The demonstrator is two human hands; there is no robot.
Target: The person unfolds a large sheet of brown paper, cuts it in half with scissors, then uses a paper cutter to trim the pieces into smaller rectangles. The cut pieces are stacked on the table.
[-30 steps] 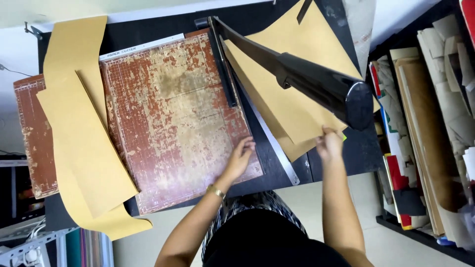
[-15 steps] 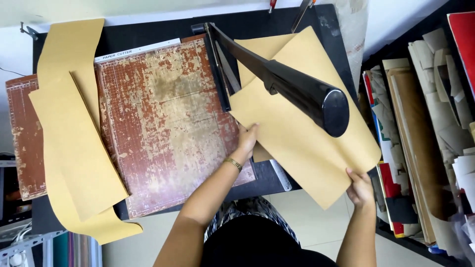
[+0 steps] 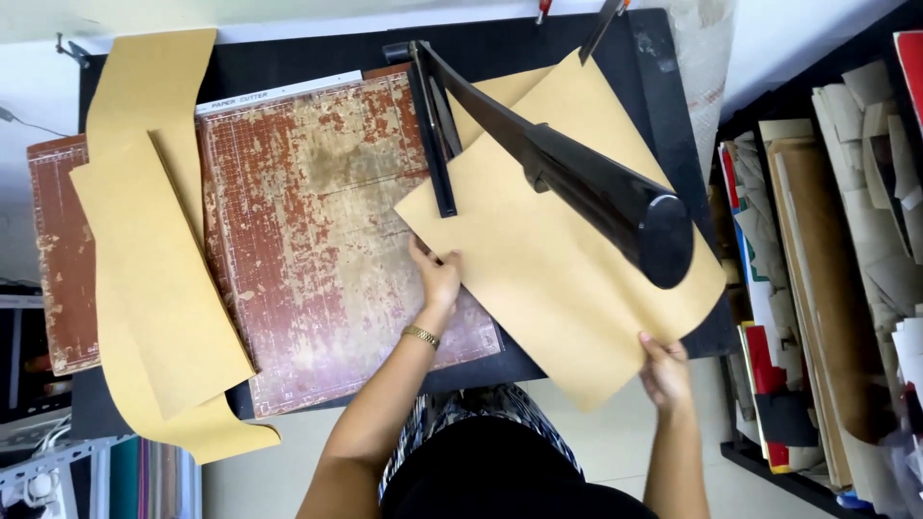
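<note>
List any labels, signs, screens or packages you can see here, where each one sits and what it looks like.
White label strip: along the top edge of the worn red-brown cutter board, narrow rectangle, small dark print.
Printed packs or folders: standing in the black shelf at right, red, white and tan edges.
No screens or signs in view.

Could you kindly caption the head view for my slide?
Both hands, left hand and right hand, hold a tan paper sheet under the raised cutter arm.
</note>
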